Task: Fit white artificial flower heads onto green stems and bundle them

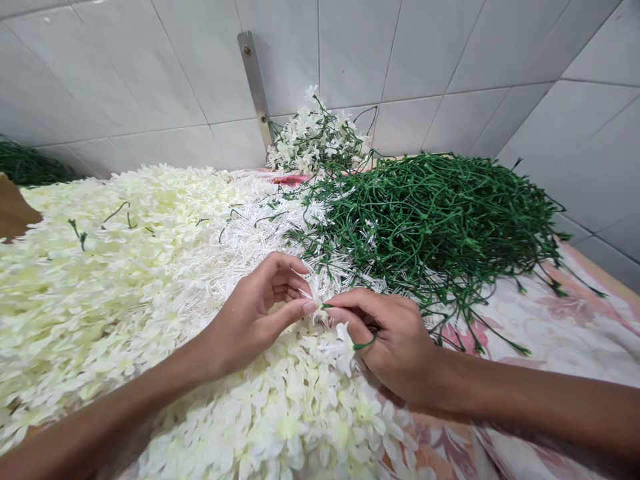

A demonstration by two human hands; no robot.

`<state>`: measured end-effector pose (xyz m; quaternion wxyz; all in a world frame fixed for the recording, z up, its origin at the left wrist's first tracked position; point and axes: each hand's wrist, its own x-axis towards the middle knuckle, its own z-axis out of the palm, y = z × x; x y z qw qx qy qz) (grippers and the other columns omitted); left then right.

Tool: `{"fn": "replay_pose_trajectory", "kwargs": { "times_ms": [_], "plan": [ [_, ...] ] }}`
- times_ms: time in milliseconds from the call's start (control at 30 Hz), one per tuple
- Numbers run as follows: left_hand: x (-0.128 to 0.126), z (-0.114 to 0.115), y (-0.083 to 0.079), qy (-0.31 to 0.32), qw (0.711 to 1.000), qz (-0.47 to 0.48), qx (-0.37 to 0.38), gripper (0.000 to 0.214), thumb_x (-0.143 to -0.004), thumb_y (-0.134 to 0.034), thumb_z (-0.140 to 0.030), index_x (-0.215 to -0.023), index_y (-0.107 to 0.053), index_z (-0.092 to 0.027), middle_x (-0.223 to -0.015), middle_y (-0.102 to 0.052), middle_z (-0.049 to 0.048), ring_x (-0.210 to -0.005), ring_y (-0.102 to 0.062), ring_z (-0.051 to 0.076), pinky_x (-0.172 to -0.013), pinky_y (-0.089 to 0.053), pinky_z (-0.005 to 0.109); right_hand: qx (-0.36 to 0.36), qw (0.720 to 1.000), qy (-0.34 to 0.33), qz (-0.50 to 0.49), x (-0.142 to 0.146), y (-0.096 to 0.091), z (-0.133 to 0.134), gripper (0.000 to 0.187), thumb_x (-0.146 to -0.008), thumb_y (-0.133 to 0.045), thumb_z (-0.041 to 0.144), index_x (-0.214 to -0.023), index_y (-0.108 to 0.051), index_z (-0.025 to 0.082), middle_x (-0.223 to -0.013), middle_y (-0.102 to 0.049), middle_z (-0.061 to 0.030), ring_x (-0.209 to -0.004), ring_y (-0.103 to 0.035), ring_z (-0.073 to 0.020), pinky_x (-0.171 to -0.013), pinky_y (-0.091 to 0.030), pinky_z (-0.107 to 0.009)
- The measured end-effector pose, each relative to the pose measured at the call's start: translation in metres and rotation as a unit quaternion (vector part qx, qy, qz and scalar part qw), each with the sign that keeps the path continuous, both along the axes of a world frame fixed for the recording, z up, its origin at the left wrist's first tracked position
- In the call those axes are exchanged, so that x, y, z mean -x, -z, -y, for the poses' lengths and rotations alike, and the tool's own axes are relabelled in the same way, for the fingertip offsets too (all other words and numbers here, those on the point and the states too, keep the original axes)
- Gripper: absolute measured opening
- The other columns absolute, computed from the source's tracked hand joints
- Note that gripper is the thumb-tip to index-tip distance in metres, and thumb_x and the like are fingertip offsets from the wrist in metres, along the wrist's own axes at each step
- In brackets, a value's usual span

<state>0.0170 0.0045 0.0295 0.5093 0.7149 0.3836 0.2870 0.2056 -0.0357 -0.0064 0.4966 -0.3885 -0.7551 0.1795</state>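
Right hand [395,340] pinching wiry green stem [364,345]; left hand [255,317] touching papery white blossoms [320,313].

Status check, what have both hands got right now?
Left hand thumb touching a white artificial flower. Right hand gripping a green wire stem at that flower. Heap of white blossoms below; pile of green stems beyond.

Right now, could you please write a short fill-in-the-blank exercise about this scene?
The right hand holds a thin stem of ____ colour. The left hand is over the white flower heads, which lie to the ____ of the heap of stems. The wall behind is covered with ____.

Missing words: green; left; tiles.
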Motion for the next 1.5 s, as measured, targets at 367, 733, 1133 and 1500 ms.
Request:
{"fn": "replay_pose_trajectory", "kwargs": {
  "times_ms": [367,733,1133,1500],
  "plan": [
    [0.0027,0.0013,-0.0066,0.032,0.998,-0.048,-0.032,0.024,-0.084,-0.063,-0.034,-0.105,-0.057,-0.023,-0.098,-0.061,-0.0005,-0.092,-0.058,0.010,-0.078,-0.048,0.019,-0.007,0.999,0.026,0.019,0.0001,0.0005,0.0010,0.013,-0.088,-0.049,0.011,-0.079,-0.058,0.012,-0.058,-0.054,0.0035,-0.047,-0.045,-0.0047,-0.048,-0.034,-0.017],
    [-0.0008,0.0077,-0.0037,-0.001,0.958,-0.126,-0.259,0.008,-0.082,-0.062,-0.022,-0.085,-0.058,-0.016,-0.079,-0.063,-0.0008,-0.072,-0.058,0.009,-0.066,-0.044,0.019,0.005,0.999,0.011,0.037,-0.0003,-0.0010,0.0017,0.015,-0.086,-0.047,0.009,-0.074,-0.056,0.011,-0.054,-0.040,0.0064,-0.043,-0.036,-0.0039,-0.045,-0.029,-0.017],
    [0.0024,0.0059,-0.0060,0.005,0.978,-0.095,-0.184,0.008,-0.087,-0.058,-0.025,-0.091,-0.059,-0.019,-0.083,-0.065,-0.0010,-0.077,-0.061,0.009,-0.068,-0.048,0.017,-0.006,0.999,-0.026,0.036,-0.0008,0.0009,0.0003,0.018,-0.086,-0.045,0.008,-0.076,-0.060,0.011,-0.059,-0.054,0.0013,-0.049,-0.046,-0.0063,-0.050,-0.035,-0.018],
    [-0.0003,0.0028,-0.0080,0.037,0.978,-0.131,-0.157,0.013,-0.086,-0.058,-0.026,-0.095,-0.065,-0.018,-0.087,-0.066,0.0016,-0.078,-0.060,0.011,-0.069,-0.046,0.022,0.006,0.999,-0.010,0.051,-0.0018,-0.0024,0.0019,0.019,-0.079,-0.040,0.006,-0.074,-0.056,0.015,-0.055,-0.052,0.0035,-0.045,-0.042,-0.0070,-0.047,-0.035,-0.018]
  ]
}}
